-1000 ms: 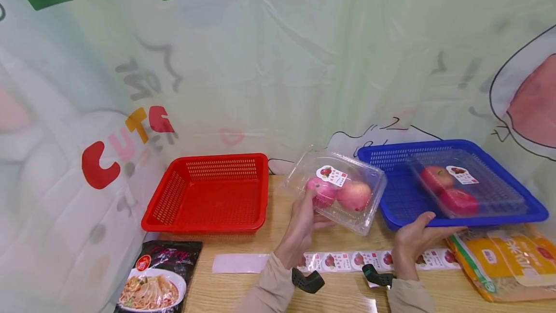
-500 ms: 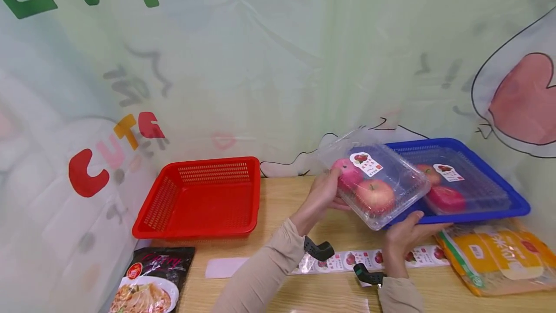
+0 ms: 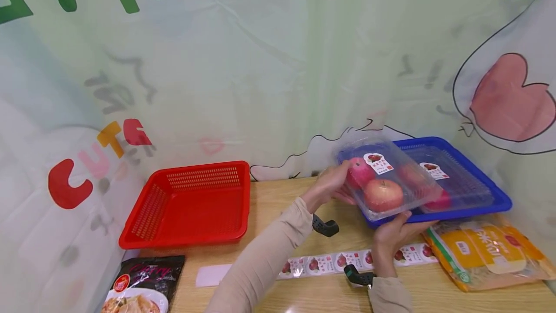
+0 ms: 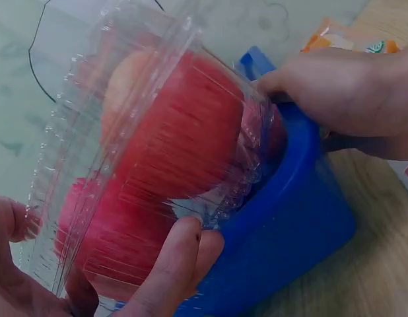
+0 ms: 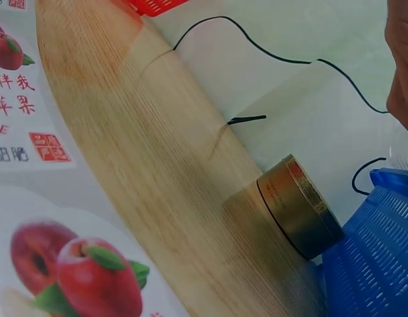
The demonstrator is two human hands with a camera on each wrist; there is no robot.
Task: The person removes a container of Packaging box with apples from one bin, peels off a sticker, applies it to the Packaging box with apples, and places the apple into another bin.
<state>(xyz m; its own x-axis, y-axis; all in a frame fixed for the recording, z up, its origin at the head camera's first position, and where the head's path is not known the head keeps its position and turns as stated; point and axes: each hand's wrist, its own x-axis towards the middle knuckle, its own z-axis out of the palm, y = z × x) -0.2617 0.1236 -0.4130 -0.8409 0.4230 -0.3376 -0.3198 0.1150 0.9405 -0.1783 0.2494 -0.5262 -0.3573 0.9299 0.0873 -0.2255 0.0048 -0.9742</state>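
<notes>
Holding the near rim of the blue perforated plastic basket (image 3: 499, 202) on the wooden counter (image 3: 278, 202), my right hand (image 3: 388, 240) curls there. My left hand (image 3: 330, 187) grips the clear plastic clamshell of red apples (image 3: 384, 182), tilted over that basket's near-left corner.

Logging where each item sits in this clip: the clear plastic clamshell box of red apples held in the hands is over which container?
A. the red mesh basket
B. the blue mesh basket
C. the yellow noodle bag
B: the clear plastic clamshell box of red apples overlaps the near corner of the blue mesh basket, gripped by the left hand.
</notes>
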